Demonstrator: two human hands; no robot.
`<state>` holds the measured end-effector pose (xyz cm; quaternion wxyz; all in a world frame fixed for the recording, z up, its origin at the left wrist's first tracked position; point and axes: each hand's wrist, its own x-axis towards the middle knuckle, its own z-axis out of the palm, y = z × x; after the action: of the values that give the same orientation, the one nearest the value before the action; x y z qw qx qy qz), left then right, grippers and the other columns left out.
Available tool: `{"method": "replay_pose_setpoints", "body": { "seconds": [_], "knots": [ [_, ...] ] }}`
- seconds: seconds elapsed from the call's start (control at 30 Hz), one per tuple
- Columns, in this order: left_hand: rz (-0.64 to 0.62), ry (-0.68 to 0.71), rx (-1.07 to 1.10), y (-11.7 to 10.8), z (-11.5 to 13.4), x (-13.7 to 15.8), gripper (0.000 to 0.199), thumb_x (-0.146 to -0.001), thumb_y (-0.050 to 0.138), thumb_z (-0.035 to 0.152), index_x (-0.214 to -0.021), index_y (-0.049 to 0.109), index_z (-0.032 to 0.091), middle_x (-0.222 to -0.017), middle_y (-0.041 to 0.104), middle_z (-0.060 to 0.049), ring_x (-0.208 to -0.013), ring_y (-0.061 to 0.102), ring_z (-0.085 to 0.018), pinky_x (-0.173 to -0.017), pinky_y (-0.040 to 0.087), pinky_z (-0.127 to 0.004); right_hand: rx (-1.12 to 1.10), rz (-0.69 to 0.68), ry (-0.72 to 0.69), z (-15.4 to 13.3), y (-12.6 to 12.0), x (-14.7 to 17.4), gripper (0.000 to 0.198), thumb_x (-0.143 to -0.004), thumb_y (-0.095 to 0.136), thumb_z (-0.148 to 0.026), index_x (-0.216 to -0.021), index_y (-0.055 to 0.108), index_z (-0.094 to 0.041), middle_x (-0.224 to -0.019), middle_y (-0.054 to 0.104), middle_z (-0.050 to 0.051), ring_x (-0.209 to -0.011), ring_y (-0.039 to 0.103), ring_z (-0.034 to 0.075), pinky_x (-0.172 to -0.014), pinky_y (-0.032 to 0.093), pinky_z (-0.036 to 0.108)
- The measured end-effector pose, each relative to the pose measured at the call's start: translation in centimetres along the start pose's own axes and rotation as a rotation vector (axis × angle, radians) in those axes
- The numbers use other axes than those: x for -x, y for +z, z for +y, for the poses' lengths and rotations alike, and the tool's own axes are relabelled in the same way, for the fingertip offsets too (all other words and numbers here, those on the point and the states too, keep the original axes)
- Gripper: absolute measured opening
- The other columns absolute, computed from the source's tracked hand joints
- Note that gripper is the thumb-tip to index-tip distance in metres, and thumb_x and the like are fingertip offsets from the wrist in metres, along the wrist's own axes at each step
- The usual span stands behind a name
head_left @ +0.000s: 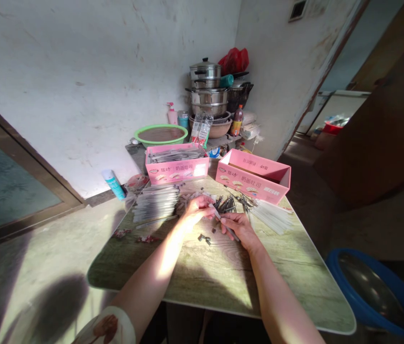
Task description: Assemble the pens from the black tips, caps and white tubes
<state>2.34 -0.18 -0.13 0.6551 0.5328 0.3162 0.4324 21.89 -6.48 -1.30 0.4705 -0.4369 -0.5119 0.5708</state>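
Over the middle of the table, my left hand [199, 209] pinches the whitish upper end of a slender grey tube [217, 214]. The tube's lower part is gripped by my right hand [240, 229], fingers closed round it. Just beyond my hands lies a heap of thin black pieces [227, 204]. Small whitish pieces [186, 199] are piled behind my left hand. To the left are rows of slender tubes [156, 204]; at the right, translucent white tubes [272, 217] lie fanned out. A few short black bits [204, 238] rest on the wood-grain tabletop [202, 274] nearer me.
A pink box [176, 173] filled with slender tubes stands at the table's back; another pink box [255, 180] is right of it. Behind are a green-rimmed basin [160, 142] and stacked steel pots [207, 98]. A spray can [114, 184] stands left, a blue tub [341, 267] right.
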Motion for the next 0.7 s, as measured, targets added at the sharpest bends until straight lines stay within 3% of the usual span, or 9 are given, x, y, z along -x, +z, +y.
{"method": "replay_pose_setpoints", "body": {
  "seconds": [0.13,0.3,0.4,0.53,0.63,0.7],
  "knots": [
    [-0.048,-0.034,-0.045,0.0,0.1,0.0,0.041,-0.063,0.094,0.038,-0.092,0.071,0.021,-0.071,0.071,-0.001,-0.061,0.064,-0.017,-0.066,0.053,-0.034,0.002,-0.014,-0.003,-0.1,0.1,0.1,0.037,-0.078,0.083,-0.052,-0.08,0.079,-0.016,-0.062,0.07,0.002,-0.038,0.045,0.008,-0.04,0.031,0.023],
    [0.057,-0.007,-0.059,-1.9,1.2,-0.2,0.033,-0.067,0.09,0.036,-0.089,0.071,0.021,-0.07,0.069,-0.001,-0.061,0.064,-0.018,-0.066,0.055,-0.036,-0.055,0.065,0.009,0.2,-0.1,-0.1,0.047,-0.079,0.082,-0.06,-0.091,0.079,-0.015,-0.067,0.075,0.006,-0.04,0.057,0.012,-0.035,0.03,0.021],
    [0.297,0.133,-0.021,-5.9,2.8,-0.3,0.037,-0.063,0.09,0.034,-0.09,0.07,0.019,-0.068,0.067,0.0,-0.061,0.064,-0.018,-0.063,0.055,-0.033,-0.091,0.135,-0.016,0.1,-0.2,-0.3,0.051,-0.075,0.084,-0.064,-0.087,0.078,-0.015,-0.065,0.073,0.006,-0.039,0.059,0.013,-0.032,0.028,0.021],
    [0.809,0.376,-0.013,-12.7,4.8,0.6,0.042,-0.057,0.088,0.03,-0.092,0.067,0.018,-0.075,0.068,0.002,-0.058,0.059,-0.011,-0.063,0.052,-0.027,-0.096,0.159,-0.037,0.1,-0.2,-0.4,0.051,-0.074,0.085,-0.064,-0.086,0.077,-0.015,-0.064,0.073,0.006,-0.038,0.058,0.013,-0.031,0.028,0.021],
    [1.091,0.38,-0.127,-16.4,5.0,1.5,0.04,-0.058,0.085,0.023,-0.095,0.068,0.017,-0.067,0.063,0.006,-0.059,0.057,-0.011,-0.063,0.049,-0.024,-0.087,0.156,-0.035,0.3,-0.2,-0.4,0.05,-0.074,0.085,-0.063,-0.085,0.077,-0.015,-0.064,0.072,0.006,-0.039,0.058,0.013,-0.031,0.028,0.021],
    [1.166,0.333,-0.246,-17.7,4.4,1.8,0.039,-0.063,0.082,0.021,-0.099,0.07,0.016,-0.065,0.061,0.006,-0.061,0.056,-0.012,-0.063,0.046,-0.024,-0.087,0.154,-0.035,0.4,-0.2,-0.5,0.049,-0.075,0.085,-0.063,-0.086,0.077,-0.015,-0.064,0.073,0.006,-0.039,0.058,0.013,-0.031,0.027,0.021]
  ]
}}
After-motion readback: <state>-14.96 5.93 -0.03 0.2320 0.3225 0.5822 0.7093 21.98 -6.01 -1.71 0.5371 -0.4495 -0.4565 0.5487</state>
